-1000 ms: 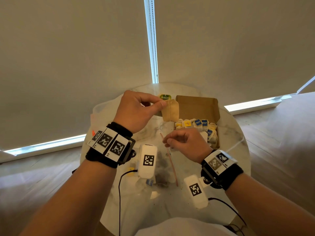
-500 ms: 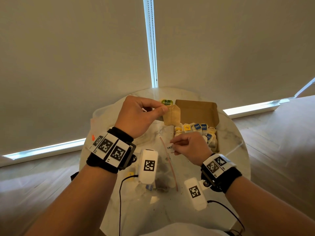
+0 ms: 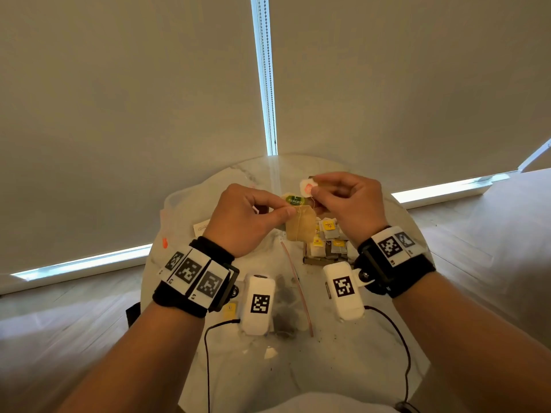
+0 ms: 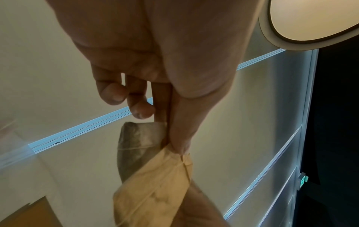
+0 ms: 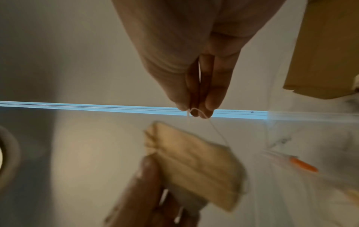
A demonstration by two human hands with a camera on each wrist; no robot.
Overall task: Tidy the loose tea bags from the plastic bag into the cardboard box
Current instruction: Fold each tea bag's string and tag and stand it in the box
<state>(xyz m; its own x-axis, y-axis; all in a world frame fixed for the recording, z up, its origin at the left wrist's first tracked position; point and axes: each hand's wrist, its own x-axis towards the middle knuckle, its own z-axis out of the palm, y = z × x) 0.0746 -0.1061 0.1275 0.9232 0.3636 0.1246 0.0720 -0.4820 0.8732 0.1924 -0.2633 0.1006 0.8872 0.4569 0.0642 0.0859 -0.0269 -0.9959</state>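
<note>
Tea bag (image 3: 301,228) in left hand (image 3: 244,219) pinch, string (image 5: 217,130) in right hand (image 3: 347,204)

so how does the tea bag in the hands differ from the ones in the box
The held tea bag is tan with a green tag; the boxed tea bags look paler with yellow tags. It hangs from the left hand; they lie packed in the cardboard box. All are tagged paper sachets.

Round marble table (image 3: 372,368) before drawn blinds (image 3: 119,114) with bead chain (image 3: 269,84)
</note>
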